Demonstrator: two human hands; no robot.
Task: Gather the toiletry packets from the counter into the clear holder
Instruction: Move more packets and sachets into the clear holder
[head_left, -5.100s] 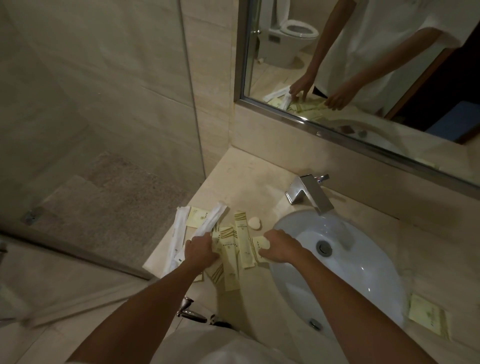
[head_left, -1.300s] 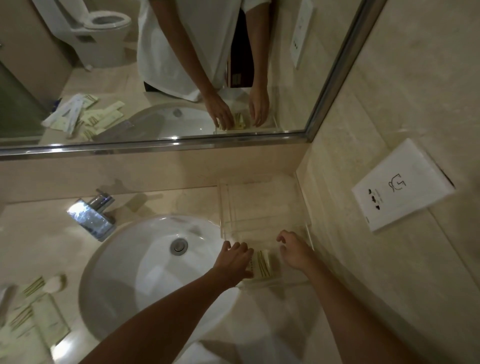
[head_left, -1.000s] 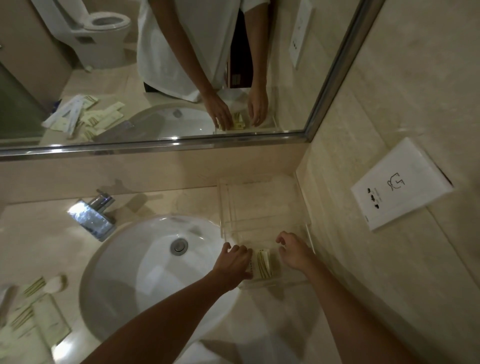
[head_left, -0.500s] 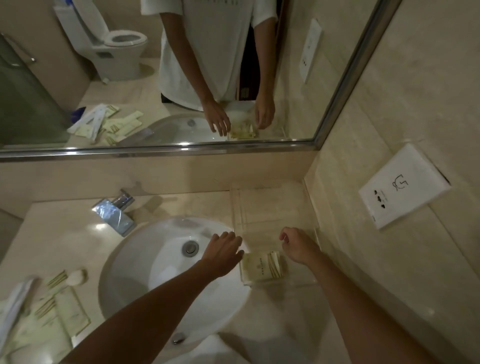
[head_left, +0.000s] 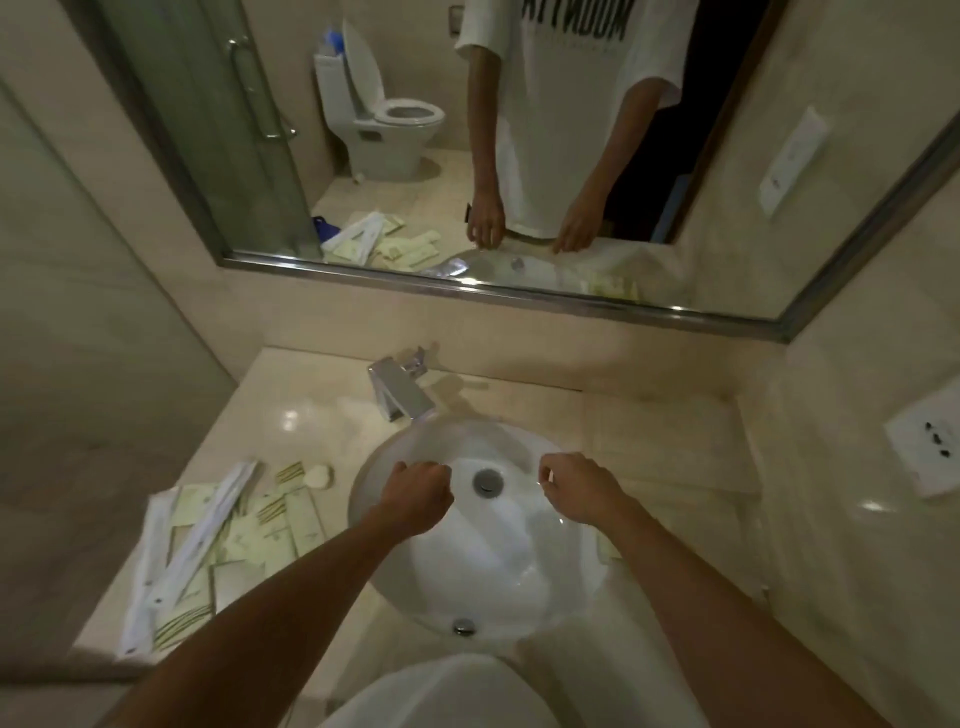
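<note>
1. Over the white sink basin (head_left: 483, 566) both bare hands hover side by side, the drain between them, neither touching the counter (head_left: 311, 415).
2. Left hand (head_left: 418, 493) is above the basin's left half, its fingers curled loosely inward with nothing visible inside them.
3. Right hand (head_left: 579, 488) is above the basin's right half, fingers likewise bent loosely; it appears to hold nothing, though the fingertips are partly turned away from the camera.
4. Left of the sink, the toiletry packets (head_left: 249, 525) lie scattered in an overlapping pile on the counter: pale green sachets with dark stripes, two long white wrapped sticks laid diagonally across them, and a small round white piece at the far edge of the pile.
5. Right of the sink, the clear holder (head_left: 670, 447) stands on the counter against the side wall; it is hard to make out because it is transparent, and one pale packet shows at its near left corner beside the right forearm.
6. A chrome faucet (head_left: 400, 389) sits behind the basin.
7. Above it, the mirror (head_left: 519, 156) reflects a person in a white shirt, the toilet, and the packet pile.
8. A white wall socket (head_left: 924, 447) is fixed to the right wall.
</note>
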